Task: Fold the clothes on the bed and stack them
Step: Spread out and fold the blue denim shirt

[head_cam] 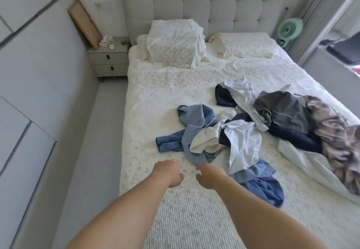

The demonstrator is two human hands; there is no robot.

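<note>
1. Head view. Both bare forearms reach forward over the near part of the bed [175,219], which has a white ribbed cover.
2. Left hand [168,173]: above bare cover, fingers loosely curled downward, holding nothing, relaxed. It is near the pile's edge but apart from it.
3. Right hand [209,176]: just beside the near edge of the pile, fingers loosely curled, nothing in the grip. The picture is blurred here; whether the fingertips touch cloth, I cannot tell.
4. Clothes, all unfolded, lie in a loose heap on the right half of the bed, from the middle to the right edge.
5. Nearest the hands: a blue shirt [191,130] sprawled flat, one sleeve pointing left. A cream garment [206,141] lies crumpled on it.
6. Just right of those: a white shirt [243,143], overlapping a second blue garment [265,184] nearest the foot.
7. Farther right: a grey garment [282,108] on a navy piece [298,137]; a brown patterned cloth [335,135] at the bed's right edge.
8. At the head: two pillows [175,46], tufted headboard [204,1].
9. Left of the bed: nightstand [108,59]. Right: green fan [290,29].
</note>
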